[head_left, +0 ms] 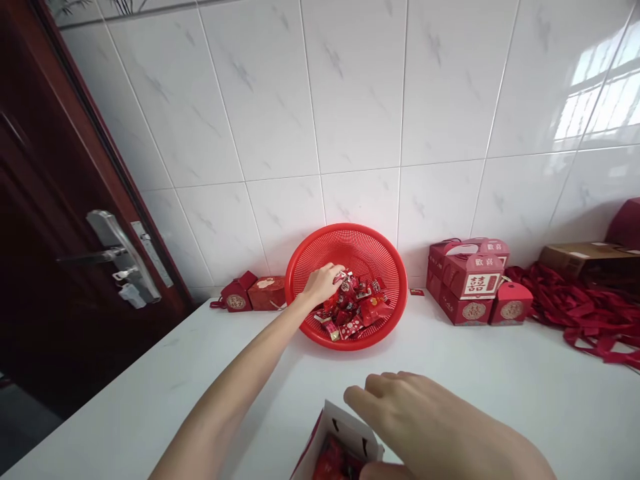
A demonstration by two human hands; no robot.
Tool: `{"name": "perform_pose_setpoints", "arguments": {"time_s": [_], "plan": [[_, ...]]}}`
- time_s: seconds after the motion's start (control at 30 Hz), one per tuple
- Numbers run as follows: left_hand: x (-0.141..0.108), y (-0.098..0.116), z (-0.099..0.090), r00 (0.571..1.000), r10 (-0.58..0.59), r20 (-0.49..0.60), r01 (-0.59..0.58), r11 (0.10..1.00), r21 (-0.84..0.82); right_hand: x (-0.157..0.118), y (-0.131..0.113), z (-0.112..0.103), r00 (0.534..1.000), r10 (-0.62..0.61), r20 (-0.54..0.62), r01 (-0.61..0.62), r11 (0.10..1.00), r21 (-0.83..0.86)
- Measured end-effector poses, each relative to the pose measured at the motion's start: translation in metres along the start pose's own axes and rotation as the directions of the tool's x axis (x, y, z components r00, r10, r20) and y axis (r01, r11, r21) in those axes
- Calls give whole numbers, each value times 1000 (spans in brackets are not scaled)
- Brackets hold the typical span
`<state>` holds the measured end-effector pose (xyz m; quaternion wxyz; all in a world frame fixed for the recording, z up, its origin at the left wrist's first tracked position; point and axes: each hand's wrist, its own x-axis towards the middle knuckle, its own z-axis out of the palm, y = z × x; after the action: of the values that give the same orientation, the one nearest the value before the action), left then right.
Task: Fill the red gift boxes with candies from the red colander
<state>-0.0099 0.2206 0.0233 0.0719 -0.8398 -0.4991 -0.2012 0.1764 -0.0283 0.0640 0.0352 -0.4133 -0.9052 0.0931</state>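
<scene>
My left hand reaches into a red mesh basket, its fingers pinched on a small red-and-white wrapped candy. Below the fingers lies a pile of red wrapped candies. At the bottom edge, an open box with white inner walls holds red packets. My right hand is curled at the box's right side, thumb near the opening and fingers bent above the flap. The lower part of this box is cut off by the frame.
Two small red boxes stand left of the basket. To its right are stacked red gift boxes, a heap of red ribbons and a brown carton. A tiled wall backs the white table; a dark door is at left.
</scene>
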Motion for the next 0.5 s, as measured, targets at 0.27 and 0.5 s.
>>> {"name": "perform_pose_setpoints", "arguments": {"time_s": [0.27,0.5], "plan": [[24,-12,-14,991,-19,-129,12,998,-56,4,-2,3,998,27,48,-28,1000,14],[43,-29,-8,991,-41,-124,30,996,-89,9,-1,10,999,16,38,-16,1000,-11]]}}
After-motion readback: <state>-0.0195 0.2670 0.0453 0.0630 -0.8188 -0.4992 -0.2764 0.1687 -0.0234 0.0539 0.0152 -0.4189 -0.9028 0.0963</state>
